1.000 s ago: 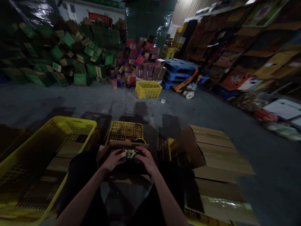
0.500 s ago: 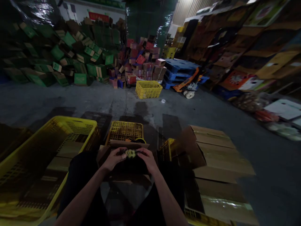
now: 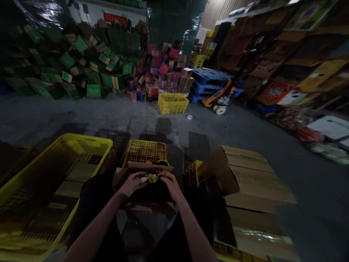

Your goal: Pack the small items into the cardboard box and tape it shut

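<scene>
Between my two hands is a small pale yellow-green thing (image 3: pixel 152 178) with dark patches and a slight shine; its kind is too dim to make out. My left hand (image 3: pixel 133 185) pinches its left end, the fingers bent round it. At the other end, the fingertips of my right hand (image 3: pixel 169 182) close on its edge. Both hands are over an open cardboard box (image 3: pixel 149 167) between my knees, whose dark inside I cannot see into. Just past its far flap lies something orange and yellow (image 3: pixel 160 162), partly hidden, by a yellow slatted crate (image 3: pixel 146 150).
A large yellow crate (image 3: pixel 107 145) with cardboard inside stands at my left. Flattened cardboard (image 3: pixel 253 174) rests on a crate at my right. Farther off are another yellow crate (image 3: pixel 172 103), blue pallets (image 3: pixel 209 75), an orange pallet jack (image 3: pixel 219 94) and heaped green boxes (image 3: pixel 94 91).
The small thing has tilted slightly between my fingers, and its pale face shows less. Both hands keep nearly the same place and grip.
</scene>
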Demonstrator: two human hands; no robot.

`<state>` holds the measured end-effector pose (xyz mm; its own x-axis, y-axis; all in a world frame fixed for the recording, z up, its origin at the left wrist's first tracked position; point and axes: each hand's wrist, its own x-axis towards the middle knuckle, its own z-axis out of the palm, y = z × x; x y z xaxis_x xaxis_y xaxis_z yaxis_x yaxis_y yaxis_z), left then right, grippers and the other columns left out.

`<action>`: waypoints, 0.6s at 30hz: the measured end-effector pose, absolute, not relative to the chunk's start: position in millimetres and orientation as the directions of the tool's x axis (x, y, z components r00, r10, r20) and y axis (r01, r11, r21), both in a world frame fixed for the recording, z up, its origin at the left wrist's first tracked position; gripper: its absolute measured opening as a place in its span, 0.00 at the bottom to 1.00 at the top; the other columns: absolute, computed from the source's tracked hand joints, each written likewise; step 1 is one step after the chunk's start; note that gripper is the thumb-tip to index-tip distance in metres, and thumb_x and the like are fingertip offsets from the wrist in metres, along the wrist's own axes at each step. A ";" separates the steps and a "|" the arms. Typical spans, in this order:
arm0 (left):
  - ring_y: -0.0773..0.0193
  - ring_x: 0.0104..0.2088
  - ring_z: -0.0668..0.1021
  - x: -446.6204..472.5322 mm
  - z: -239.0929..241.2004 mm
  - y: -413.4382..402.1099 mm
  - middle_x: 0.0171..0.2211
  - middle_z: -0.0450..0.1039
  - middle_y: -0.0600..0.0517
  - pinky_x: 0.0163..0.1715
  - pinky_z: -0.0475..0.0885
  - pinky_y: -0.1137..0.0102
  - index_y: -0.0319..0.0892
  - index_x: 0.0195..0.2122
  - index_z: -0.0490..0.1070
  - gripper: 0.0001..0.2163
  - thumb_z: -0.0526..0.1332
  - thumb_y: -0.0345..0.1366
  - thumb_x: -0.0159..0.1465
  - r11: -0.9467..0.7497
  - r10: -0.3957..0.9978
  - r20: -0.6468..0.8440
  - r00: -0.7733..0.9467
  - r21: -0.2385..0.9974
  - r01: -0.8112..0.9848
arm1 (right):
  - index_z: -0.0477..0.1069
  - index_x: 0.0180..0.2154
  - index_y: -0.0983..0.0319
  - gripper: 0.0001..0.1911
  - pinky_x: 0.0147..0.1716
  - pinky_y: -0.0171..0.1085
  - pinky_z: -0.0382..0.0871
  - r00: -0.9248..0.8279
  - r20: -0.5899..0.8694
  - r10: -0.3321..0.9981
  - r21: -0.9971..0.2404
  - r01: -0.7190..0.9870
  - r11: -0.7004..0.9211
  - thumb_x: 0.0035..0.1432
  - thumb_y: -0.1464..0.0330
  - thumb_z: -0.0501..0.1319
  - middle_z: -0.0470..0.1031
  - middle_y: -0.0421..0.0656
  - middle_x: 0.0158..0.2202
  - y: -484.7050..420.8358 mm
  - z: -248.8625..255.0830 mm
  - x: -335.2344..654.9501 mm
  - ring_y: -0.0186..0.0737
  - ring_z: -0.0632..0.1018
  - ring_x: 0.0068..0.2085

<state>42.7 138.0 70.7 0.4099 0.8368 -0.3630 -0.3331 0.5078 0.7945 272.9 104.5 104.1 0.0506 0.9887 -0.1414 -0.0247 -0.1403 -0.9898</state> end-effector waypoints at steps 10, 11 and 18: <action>0.51 0.46 0.82 36.2 60.9 144.0 0.57 0.72 0.40 0.47 0.76 0.58 0.42 0.57 0.71 0.25 0.66 0.49 0.63 0.515 0.823 -0.459 0.334 0.852 -0.099 | 0.82 0.43 0.57 0.17 0.52 0.48 0.70 -0.002 -0.214 0.977 -0.963 0.165 -0.211 0.52 0.58 0.68 0.83 0.44 0.43 106.4 98.4 278.4 0.52 0.79 0.46; 0.51 0.47 0.81 34.7 56.4 146.6 0.56 0.73 0.40 0.47 0.76 0.59 0.41 0.56 0.72 0.23 0.65 0.46 0.63 0.492 0.838 -0.467 0.282 0.870 -0.020 | 0.82 0.42 0.57 0.16 0.52 0.48 0.70 0.044 -0.194 0.980 -0.960 0.197 -0.199 0.52 0.59 0.67 0.83 0.44 0.42 108.0 95.8 281.0 0.52 0.79 0.46; 0.44 0.57 0.73 35.0 26.7 147.5 0.43 0.80 0.42 0.59 0.64 0.59 0.43 0.30 0.79 0.05 0.68 0.31 0.50 0.359 0.869 -0.421 0.261 0.898 0.255 | 0.83 0.37 0.55 0.10 0.56 0.48 0.66 0.052 -0.016 0.999 -0.840 0.541 -0.042 0.53 0.67 0.64 0.83 0.44 0.45 111.9 82.0 285.7 0.51 0.79 0.50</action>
